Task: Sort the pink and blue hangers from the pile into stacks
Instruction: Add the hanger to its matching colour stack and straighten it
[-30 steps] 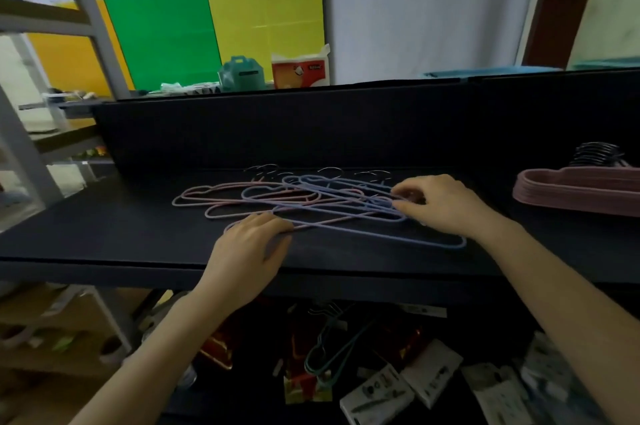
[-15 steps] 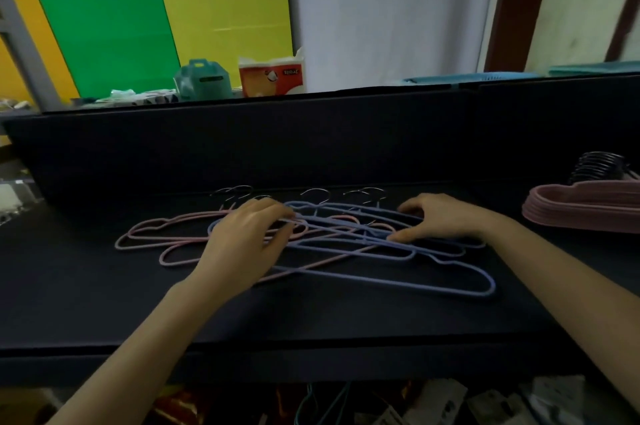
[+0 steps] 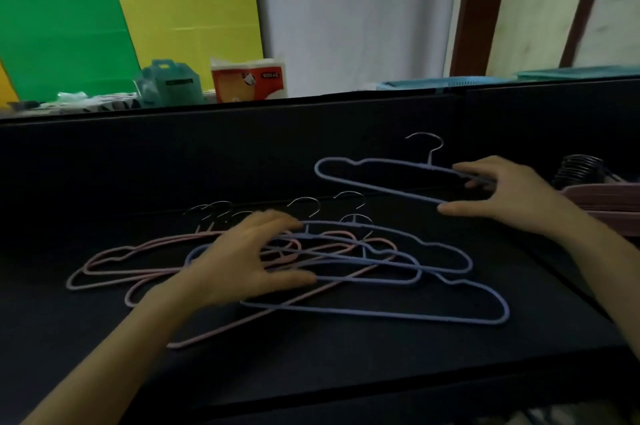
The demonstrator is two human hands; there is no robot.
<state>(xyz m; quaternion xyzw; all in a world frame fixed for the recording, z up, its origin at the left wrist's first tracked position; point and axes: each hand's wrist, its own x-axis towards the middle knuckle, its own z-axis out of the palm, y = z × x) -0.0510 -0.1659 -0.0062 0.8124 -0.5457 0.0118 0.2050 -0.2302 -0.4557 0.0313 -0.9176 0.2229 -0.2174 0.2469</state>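
Head view: I see my right hand [image 3: 512, 196] clamped on one blue hanger [image 3: 381, 191], thumb under the lower bar and fingers over the upper one. It is held clear above the black worktop [image 3: 346, 365], at about 1 o'clock from the pile [image 3: 346, 265]. The hook points up. My left hand [image 3: 249, 258] lies flat on the pile with fingers spread apart, gripping nothing. The pile is a tangle of pink and blue hangers in the middle of the worktop. A pink stack [image 3: 602, 199] sits at 3 o'clock, just beside my right wrist.
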